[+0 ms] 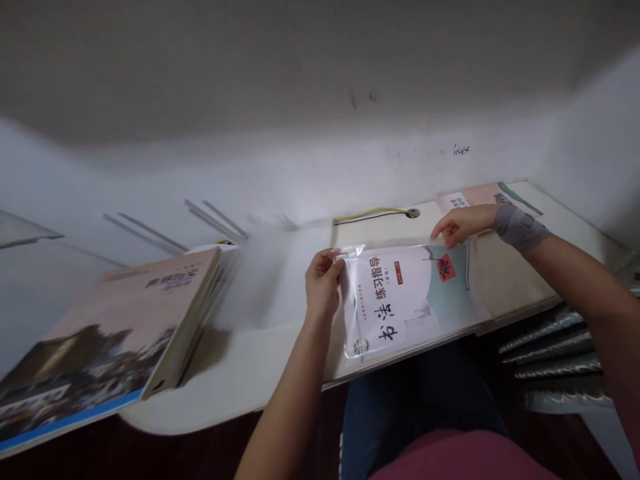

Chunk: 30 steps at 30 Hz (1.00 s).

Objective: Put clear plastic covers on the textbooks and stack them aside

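Pink top (465, 460) and dark jeans (420, 393) fill the bottom of the view, with the person seated close against a cream desk (260, 380). Flat on the desk's front edge lies a calligraphy practice book (405, 300), its white and pale green cover printed with large Chinese characters and a small red seal mark. A clear plastic sleeve (465, 280) covers it, wider than the book and loose at the top. The left hand (323, 283) grips the sleeve's upper left corner, fingers curled together and clamped on the plastic with the thumb against them. Across from it, the right hand (460, 223) reaches over to the upper edge, fingers close together and apparently pinching the film, though the exact grip is hard to make out. A grey wrist wrap (520, 228) circles the right wrist. To the left, a thick book (100, 327) with a landscape photo on its cover leans tilted on the desk, its spine edge raised. Beyond the hands, another book (480, 198) lies flat at the far end by the white wall (300, 160). A yellow and black cable (370, 213) runs into a round desk grommet (413, 213). Below the right arm, metal radiator fins (555, 353) show.
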Each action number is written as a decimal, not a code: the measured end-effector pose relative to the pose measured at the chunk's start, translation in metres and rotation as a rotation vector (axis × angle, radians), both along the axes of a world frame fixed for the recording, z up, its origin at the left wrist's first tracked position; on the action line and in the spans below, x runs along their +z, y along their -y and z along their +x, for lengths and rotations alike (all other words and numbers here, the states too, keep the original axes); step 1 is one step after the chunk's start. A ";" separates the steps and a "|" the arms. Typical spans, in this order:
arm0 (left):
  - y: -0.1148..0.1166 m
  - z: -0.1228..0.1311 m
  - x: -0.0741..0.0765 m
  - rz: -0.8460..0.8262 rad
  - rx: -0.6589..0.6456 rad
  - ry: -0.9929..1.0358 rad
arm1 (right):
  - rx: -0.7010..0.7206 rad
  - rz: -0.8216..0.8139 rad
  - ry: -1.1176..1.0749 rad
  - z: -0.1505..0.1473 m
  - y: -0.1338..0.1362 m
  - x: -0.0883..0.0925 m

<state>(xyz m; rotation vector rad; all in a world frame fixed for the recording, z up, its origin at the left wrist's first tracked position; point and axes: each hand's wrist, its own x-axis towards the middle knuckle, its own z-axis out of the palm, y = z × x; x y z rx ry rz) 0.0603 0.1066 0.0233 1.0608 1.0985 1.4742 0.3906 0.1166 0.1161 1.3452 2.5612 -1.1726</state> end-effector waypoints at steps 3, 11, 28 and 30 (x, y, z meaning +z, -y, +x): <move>-0.007 -0.004 -0.004 -0.022 0.030 -0.144 | -0.104 0.258 0.137 -0.004 -0.010 0.005; 0.027 0.035 -0.032 0.393 -0.021 -1.112 | -0.201 0.963 0.218 -0.053 0.038 -0.064; 0.049 0.037 -0.045 0.318 -0.201 -1.650 | -0.821 0.593 -0.044 0.029 0.057 -0.128; 0.039 0.036 -0.041 0.293 -0.170 -1.543 | -0.849 0.478 -0.177 0.021 0.053 -0.129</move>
